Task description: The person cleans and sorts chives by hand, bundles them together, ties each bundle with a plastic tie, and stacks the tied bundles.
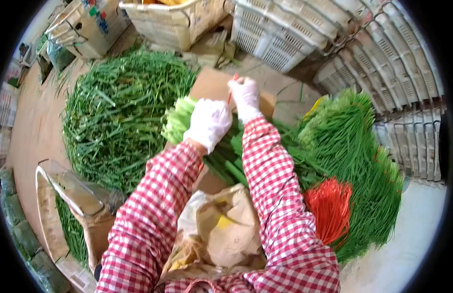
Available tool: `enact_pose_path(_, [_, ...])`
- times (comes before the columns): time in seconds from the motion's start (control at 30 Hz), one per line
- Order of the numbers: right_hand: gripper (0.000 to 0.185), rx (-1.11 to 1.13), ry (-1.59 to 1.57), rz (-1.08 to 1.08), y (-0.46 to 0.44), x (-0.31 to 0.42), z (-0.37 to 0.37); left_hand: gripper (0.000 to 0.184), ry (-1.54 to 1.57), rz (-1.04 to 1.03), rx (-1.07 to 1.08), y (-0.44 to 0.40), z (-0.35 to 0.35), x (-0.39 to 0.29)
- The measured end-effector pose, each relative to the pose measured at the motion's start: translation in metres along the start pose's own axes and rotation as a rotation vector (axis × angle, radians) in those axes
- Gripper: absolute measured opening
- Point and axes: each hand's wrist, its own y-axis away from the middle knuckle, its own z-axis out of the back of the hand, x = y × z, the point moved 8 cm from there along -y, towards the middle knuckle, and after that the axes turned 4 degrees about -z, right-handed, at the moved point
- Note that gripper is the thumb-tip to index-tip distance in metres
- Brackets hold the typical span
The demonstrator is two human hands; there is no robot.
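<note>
My left hand, in a white glove, is closed over a bunch of chives. The pale cut ends stick out to its left, and the green leaves run down to the right beneath my right arm. Just above and to the right, my right hand, also gloved, pinches a red tie string, part of which shows beside its fingers. Whether the string goes round the bunch is hidden by my left hand. Under the bunch lies a piece of brown cardboard.
A big heap of loose green leaves lies on the left. On the right are piled chives with a bundle of red strings on them. White plastic crates stand behind, with more stacked crates at right. A basket is lower left.
</note>
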Motion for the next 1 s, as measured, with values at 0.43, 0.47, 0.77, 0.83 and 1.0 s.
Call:
enact_pose_path(0.43, [0.011, 0.306, -0.543, -0.19, -0.004, -0.03, -0.034, 0.019, 0.871, 0.315, 0.6, 0.074, 0.113, 0.047])
enact_pose_path(0.47, [0.015, 0.295, -0.572, -0.211, -0.003, -0.031, -0.033, 0.016, 0.757, 0.174, 0.688, 0.094, 0.098, 0.042])
enact_pose_path(0.77, [0.019, 0.422, -0.678, -0.269, 0.0, -0.03, -0.036, 0.041, 0.977, -0.063, 0.705, 0.093, 0.028, -0.006])
enact_pose_path(0.83, [0.018, 0.418, -0.679, -0.276, 0.001, -0.028, -0.037, 0.042, 0.977, -0.067, 0.715, 0.102, 0.016, 0.002])
enact_pose_path(1.0, [0.022, 0.458, -0.647, -0.249, 0.005, -0.022, -0.035, 0.034, 0.442, -0.604, 0.488, 0.122, 0.029, -0.019])
